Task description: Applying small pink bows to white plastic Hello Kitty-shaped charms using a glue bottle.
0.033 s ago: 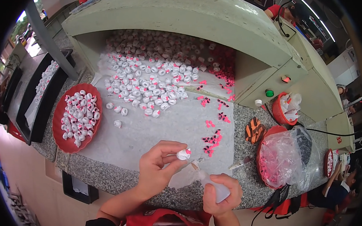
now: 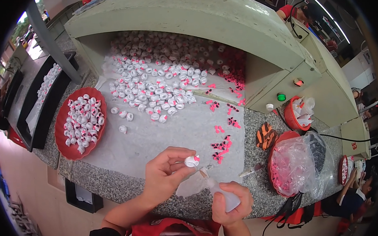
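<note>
Between the thumb and fingers of my left hand (image 2: 168,175) is a small white rounded piece (image 2: 191,161) with a pink spot. My right hand (image 2: 234,204) is wrapped round a translucent squeeze bottle (image 2: 227,198). The bottle's thin nozzle points up and left, close to the white piece; I cannot tell if they touch. Just beyond my hands, several small pink and black pieces (image 2: 222,148) lie on a white sheet (image 2: 155,139). Farther back, many similar white pieces (image 2: 152,87) with pink spots are spread under a pale green hood.
A red scalloped tray (image 2: 60,141) of white pieces stands at left. The green hood (image 2: 183,16) arches over the back. On the right are a knife-like tool (image 2: 249,171), a plastic-covered red tray (image 2: 274,154), an orange-and-black striped object (image 2: 266,136) and a red basket (image 2: 290,116). Co-workers sit farther right.
</note>
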The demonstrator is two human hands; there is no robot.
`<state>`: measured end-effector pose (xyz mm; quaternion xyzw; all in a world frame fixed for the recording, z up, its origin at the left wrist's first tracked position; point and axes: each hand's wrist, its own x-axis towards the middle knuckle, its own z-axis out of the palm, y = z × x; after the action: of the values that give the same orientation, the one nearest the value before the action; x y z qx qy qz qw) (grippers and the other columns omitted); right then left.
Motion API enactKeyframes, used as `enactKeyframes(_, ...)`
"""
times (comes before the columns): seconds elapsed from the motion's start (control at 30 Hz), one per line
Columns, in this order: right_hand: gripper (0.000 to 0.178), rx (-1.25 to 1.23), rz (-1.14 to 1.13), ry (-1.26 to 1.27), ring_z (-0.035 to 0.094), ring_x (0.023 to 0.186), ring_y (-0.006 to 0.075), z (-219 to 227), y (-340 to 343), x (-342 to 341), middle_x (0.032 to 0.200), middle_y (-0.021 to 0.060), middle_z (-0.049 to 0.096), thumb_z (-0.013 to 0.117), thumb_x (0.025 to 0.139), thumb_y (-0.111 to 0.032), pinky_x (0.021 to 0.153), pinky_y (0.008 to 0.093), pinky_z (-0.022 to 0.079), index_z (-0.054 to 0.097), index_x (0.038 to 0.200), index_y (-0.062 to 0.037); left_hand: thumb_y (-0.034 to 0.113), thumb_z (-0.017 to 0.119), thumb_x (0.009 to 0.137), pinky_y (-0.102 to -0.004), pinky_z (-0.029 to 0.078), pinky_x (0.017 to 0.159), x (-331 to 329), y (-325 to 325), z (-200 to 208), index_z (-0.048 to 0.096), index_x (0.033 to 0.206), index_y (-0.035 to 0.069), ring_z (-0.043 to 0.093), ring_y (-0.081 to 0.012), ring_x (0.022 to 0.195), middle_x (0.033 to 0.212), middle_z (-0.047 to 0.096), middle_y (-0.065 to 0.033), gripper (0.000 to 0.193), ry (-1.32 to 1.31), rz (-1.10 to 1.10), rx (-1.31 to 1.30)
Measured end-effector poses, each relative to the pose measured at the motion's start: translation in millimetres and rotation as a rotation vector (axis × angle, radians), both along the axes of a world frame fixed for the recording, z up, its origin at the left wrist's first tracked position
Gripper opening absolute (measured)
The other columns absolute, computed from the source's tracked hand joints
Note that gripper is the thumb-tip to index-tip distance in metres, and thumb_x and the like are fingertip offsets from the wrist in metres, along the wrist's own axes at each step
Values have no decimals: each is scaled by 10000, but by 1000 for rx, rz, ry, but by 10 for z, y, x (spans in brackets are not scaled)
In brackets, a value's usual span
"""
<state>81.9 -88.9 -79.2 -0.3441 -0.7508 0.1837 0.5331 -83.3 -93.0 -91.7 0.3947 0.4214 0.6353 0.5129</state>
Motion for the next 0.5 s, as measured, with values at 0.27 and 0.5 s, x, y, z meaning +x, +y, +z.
enactKeyframes(0.27, 288, -18, 9, 11, 532, 450, 190, -12, -12, 7, 731, 104, 607, 635, 648, -22, 413, 266, 425, 502, 899, 23, -131, 583, 715, -310, 488, 811, -45, 12, 7, 501, 1007, -29, 579, -210, 945, 1033, 570, -161, 320, -214, -104, -146)
enactKeyframes(0.5, 279, 20, -14, -13, 530, 439, 189, 6, 25, 23, 710, 99, 604, 634, 648, -15, 408, 265, 423, 503, 891, 26, -136, 577, 708, -318, 484, 812, -63, 23, -8, 506, 1001, -25, 593, -234, 934, 1024, 576, -154, 321, -224, -98, -170)
